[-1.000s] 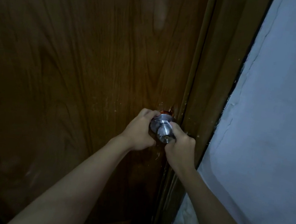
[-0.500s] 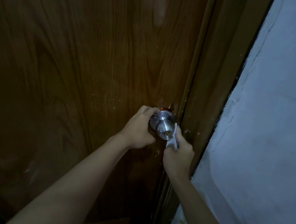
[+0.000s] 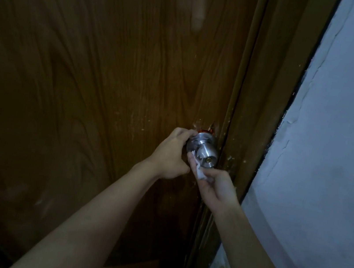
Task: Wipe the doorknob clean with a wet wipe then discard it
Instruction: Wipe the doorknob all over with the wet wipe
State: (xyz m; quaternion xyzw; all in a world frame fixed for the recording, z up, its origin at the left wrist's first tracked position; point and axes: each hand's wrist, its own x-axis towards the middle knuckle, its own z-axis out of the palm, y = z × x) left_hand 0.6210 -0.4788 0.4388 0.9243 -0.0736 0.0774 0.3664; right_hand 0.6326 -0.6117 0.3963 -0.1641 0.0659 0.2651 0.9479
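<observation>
Door point(image 3: 88, 73): dark brown wood with swirling grain, dimly lit; a faint pale reflection is seen near the top.
Frame point(image 3: 267, 101): brown wood, set just right of the door; pale chips are seen along its edges.
Wall point(image 3: 341, 160): pale bluish-white, rough and cracked, met by the frame's right edge.
Light: low throughout.

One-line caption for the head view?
Left hand steadies the metal doorknob while right hand presses a wet wipe under it.
</observation>
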